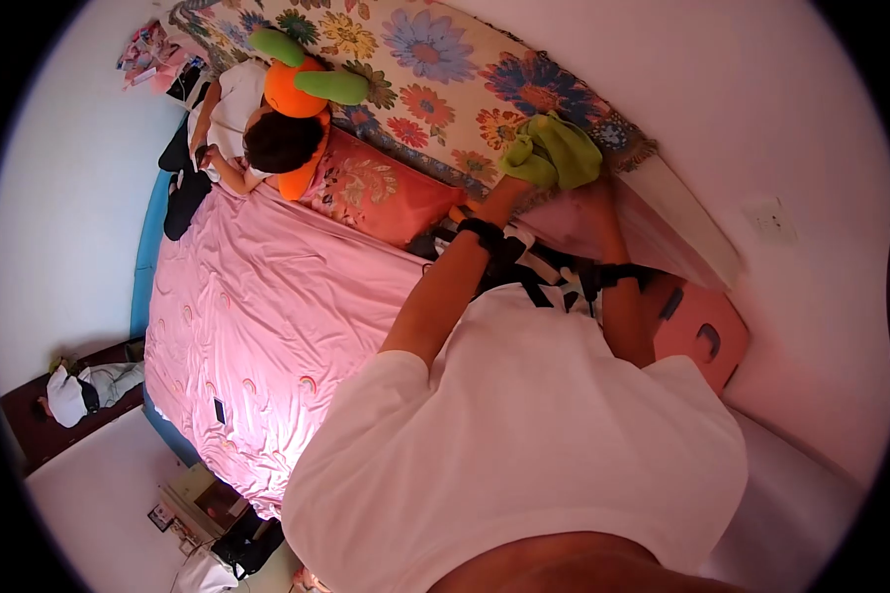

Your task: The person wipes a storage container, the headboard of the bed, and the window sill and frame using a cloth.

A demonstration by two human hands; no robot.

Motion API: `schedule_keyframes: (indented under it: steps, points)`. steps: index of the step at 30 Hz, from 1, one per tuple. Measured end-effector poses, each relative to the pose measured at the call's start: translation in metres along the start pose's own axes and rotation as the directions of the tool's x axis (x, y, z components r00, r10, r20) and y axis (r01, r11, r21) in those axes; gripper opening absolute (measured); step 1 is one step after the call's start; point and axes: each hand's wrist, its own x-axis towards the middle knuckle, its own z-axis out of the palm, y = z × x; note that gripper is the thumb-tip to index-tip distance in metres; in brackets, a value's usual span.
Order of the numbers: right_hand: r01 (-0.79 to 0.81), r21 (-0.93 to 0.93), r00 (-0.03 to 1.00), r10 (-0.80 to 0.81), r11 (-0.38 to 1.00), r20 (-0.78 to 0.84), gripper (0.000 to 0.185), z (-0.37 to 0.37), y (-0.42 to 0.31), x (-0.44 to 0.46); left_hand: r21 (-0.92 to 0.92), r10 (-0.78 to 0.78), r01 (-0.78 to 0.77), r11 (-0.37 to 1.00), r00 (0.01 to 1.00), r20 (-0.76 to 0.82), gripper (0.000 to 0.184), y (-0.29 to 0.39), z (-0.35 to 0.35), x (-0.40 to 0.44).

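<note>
Head view: crumpled green cloth (556, 153) at 1 o'clock, against floral woven fabric (430, 49).
Grip: left hand (509, 190), right hand (593, 195) at cloth; closure can't tell.
Fringe (649, 154): could snag cloth, dragging fabric.

One head-worn camera looks forward and down, wide and round, the wearer's shirt (544, 425) close at lower centre, the bed (277, 287) farther off at left.

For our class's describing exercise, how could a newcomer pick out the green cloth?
Find the pink bed, then the flower-patterned cover beyond its red pillow. Toward that cover's right end in the picture, where the person's left forearm reaches, is the green cloth. It is plain and crumpled, unlike the many-coloured flowers beside it.
</note>
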Motion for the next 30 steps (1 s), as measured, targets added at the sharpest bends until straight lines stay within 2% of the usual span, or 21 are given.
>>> schedule_keyframes:
  steps: [1,2,3,5,8,12,15,17,18,20,21,23,24,25,26,27,28,29,30]
  points:
    - [0.146,-0.05,0.975,-0.152,0.988,-0.162,0.027,0.004,0.001,0.002,0.007,-0.016,0.016,1.0,1.0,0.024,0.048,0.001,0.007,-0.001]
    - [0.281,-0.124,0.901,-0.306,0.952,-0.309,0.029,0.006,0.006,0.003,0.008,-0.028,0.027,1.0,0.999,0.042,0.047,0.002,0.012,-0.003]
    - [0.28,-0.128,0.898,-0.307,0.951,-0.315,0.029,0.003,0.012,0.0,0.014,-0.04,0.039,0.999,0.998,0.058,0.047,0.004,0.018,-0.005]
    - [0.025,-0.311,0.982,-0.082,0.95,-0.171,0.036,-0.007,0.025,-0.013,0.005,-0.056,0.056,0.998,0.995,0.084,0.046,0.002,0.029,-0.012]
    - [0.047,-0.229,0.977,-0.092,0.972,-0.191,0.033,-0.041,-0.018,-0.044,-0.071,-0.049,0.058,0.996,0.991,0.123,0.04,0.007,0.043,-0.017]
    - [0.109,-0.259,0.961,-0.169,0.96,-0.221,0.031,-0.04,-0.013,-0.045,0.168,-0.01,-0.016,0.986,0.988,0.154,0.041,0.015,0.039,-0.019]
    - [0.097,-0.326,0.962,-0.173,0.94,-0.213,0.029,-0.037,-0.008,-0.039,0.435,0.041,-0.115,0.893,0.984,0.175,0.041,0.023,0.026,-0.016]
    - [-0.006,-0.343,0.981,-0.061,0.939,-0.184,0.037,-0.041,-0.013,-0.039,0.535,0.077,-0.157,0.83,0.983,0.168,0.041,0.035,0.012,-0.014]
    - [-0.006,-0.342,0.981,-0.061,0.94,-0.186,0.037,-0.041,-0.011,-0.039,0.536,0.078,-0.158,0.829,0.983,0.169,0.041,0.043,0.007,-0.013]
    - [0.046,-0.395,0.99,-0.094,0.917,-0.104,0.024,-0.039,-0.004,-0.041,0.488,0.265,-0.244,0.838,0.964,0.026,0.044,0.06,-0.005,-0.009]
    - [0.044,-0.392,0.991,-0.091,0.919,-0.102,0.024,-0.032,0.002,-0.042,0.468,0.347,-0.285,0.836,0.936,-0.05,0.046,0.071,-0.012,-0.009]
    - [0.003,-0.187,0.998,-0.014,0.982,-0.055,0.047,-0.015,0.013,-0.037,0.438,0.494,-0.372,0.818,0.845,-0.206,0.05,0.095,-0.021,-0.006]
    - [0.001,-0.187,0.998,-0.012,0.982,-0.056,0.047,-0.003,0.012,-0.032,0.437,0.494,-0.373,0.819,0.845,-0.204,0.05,0.115,-0.025,-0.003]
    - [0.078,0.025,0.964,-0.069,0.997,-0.256,0.04,0.013,0.005,-0.026,0.404,0.47,-0.35,0.845,0.847,-0.249,0.05,0.138,-0.028,0.001]
    - [0.196,0.214,0.885,-0.079,0.957,-0.458,0.041,0.024,0.0,-0.022,0.37,0.448,-0.333,0.868,0.845,-0.29,0.05,0.15,-0.029,0.005]
    - [0.199,0.213,0.882,-0.08,0.957,-0.464,0.041,0.03,-0.005,-0.022,0.371,0.454,-0.339,0.865,0.844,-0.286,0.05,0.149,-0.027,0.014]
    - [0.19,0.078,0.89,-0.138,0.979,-0.434,0.043,0.033,-0.009,-0.022,-0.166,0.401,-0.474,0.865,0.85,-0.34,0.053,0.149,-0.024,0.028]
    - [0.181,-0.057,0.9,-0.188,0.982,-0.392,0.051,0.036,-0.011,-0.024,-0.645,0.326,-0.484,0.591,0.875,-0.358,0.057,0.149,-0.022,0.036]
    - [0.181,-0.054,0.9,-0.187,0.982,-0.394,0.051,0.041,-0.006,-0.024,-0.644,0.326,-0.483,0.593,0.876,-0.356,0.057,0.163,-0.025,0.03]
